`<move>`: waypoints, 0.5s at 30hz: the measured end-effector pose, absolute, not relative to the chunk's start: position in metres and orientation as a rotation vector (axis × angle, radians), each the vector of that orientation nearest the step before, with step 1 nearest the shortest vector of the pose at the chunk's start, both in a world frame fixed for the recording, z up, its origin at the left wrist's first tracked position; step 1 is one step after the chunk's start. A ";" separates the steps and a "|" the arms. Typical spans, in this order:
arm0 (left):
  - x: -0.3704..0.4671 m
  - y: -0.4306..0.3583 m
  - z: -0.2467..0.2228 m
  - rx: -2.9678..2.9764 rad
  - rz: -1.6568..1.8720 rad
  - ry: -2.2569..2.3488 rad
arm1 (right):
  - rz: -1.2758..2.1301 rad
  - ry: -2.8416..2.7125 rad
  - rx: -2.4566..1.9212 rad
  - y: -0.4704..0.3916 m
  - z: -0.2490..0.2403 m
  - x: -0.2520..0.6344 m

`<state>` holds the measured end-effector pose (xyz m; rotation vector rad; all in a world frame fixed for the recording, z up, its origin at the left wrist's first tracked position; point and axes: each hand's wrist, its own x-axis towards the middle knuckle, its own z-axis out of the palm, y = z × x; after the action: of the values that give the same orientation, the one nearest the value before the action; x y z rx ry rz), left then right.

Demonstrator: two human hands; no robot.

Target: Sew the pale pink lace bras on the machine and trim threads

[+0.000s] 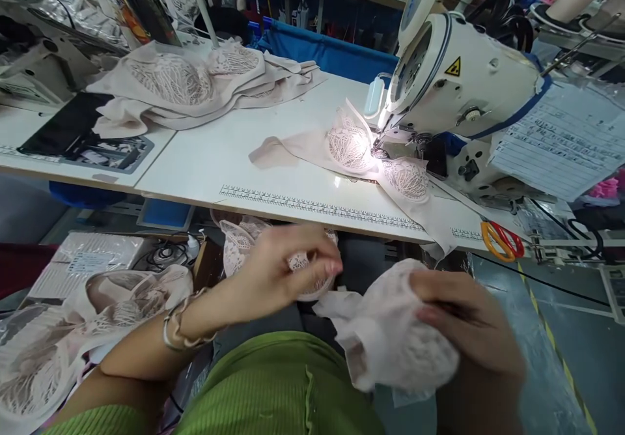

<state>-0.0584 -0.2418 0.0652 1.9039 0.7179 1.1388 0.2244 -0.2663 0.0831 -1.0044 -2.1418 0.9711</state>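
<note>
Gripping a pale lace bra (390,331) in the right hand (469,321), thumb pressed toward fingers, below the front edge of the desk (209,161). Curling the left hand (288,259), thumb near fingertips, over more lace (238,243); cannot tell whether pinching any. Judging this a by-hand handling step, apart from the second bra (349,147) at the sewing machine (469,77); for the next move, probably needing an untwisted grip. Losing some lace behind the left hand; unable to make out the held bra's blurred pattern or far side.

Identified as garment-sewing workshop. Judged from sewing machine (483,77) with lit needle area on ruler-marked worktop (209,155), stacked lace bras (168,83), scissors (508,246), handwritten sheet (561,139) beside machine, yellow-striped floor tape (548,337).
</note>
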 end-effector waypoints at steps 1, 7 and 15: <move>-0.055 -0.250 0.061 1.989 1.052 0.703 | 1.007 -2.131 -1.045 -0.266 0.078 0.215; -0.032 -0.266 0.009 2.204 1.060 0.952 | 0.870 -1.963 -1.154 -0.268 0.031 0.163; -0.039 -0.255 0.002 1.998 1.155 1.017 | 0.175 -2.221 -1.151 -0.264 0.003 0.180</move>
<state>-0.0389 -0.2551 0.0018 1.9985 1.0173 1.1554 0.1800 -0.2638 0.0035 -1.1511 -2.2211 0.1750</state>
